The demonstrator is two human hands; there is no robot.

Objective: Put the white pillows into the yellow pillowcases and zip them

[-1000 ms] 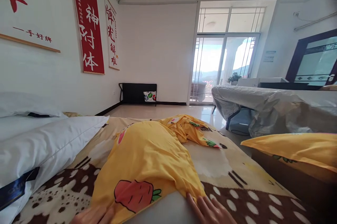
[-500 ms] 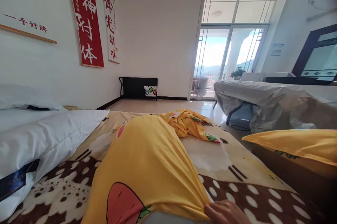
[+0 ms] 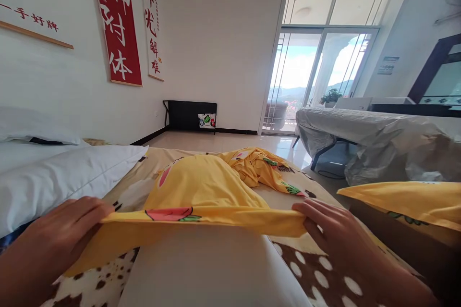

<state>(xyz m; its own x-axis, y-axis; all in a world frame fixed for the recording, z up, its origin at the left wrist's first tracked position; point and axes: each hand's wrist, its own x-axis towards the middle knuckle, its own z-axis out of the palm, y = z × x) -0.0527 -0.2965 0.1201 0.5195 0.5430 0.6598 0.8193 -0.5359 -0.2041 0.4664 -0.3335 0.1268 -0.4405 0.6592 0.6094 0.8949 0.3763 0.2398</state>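
A white pillow (image 3: 209, 268) lies in front of me on the patterned blanket (image 3: 324, 268), its far part inside a yellow pillowcase (image 3: 201, 184) printed with carrots. My left hand (image 3: 57, 235) grips the pillowcase's open edge on the left. My right hand (image 3: 334, 232) grips the same edge on the right. The edge is stretched flat between both hands across the pillow. More of the yellow cloth lies bunched beyond the pillow.
White pillows (image 3: 65, 177) lie at the left by the wall. A second yellow-cased pillow (image 3: 410, 201) sits at the right edge. Beyond the bed are a shiny floor, a covered table (image 3: 367, 134), a black rack (image 3: 190, 115) and glass balcony doors.
Both hands have come up into view and pulled the pillowcase's open edge up and taut across the pillow. The camera has tilted slightly.
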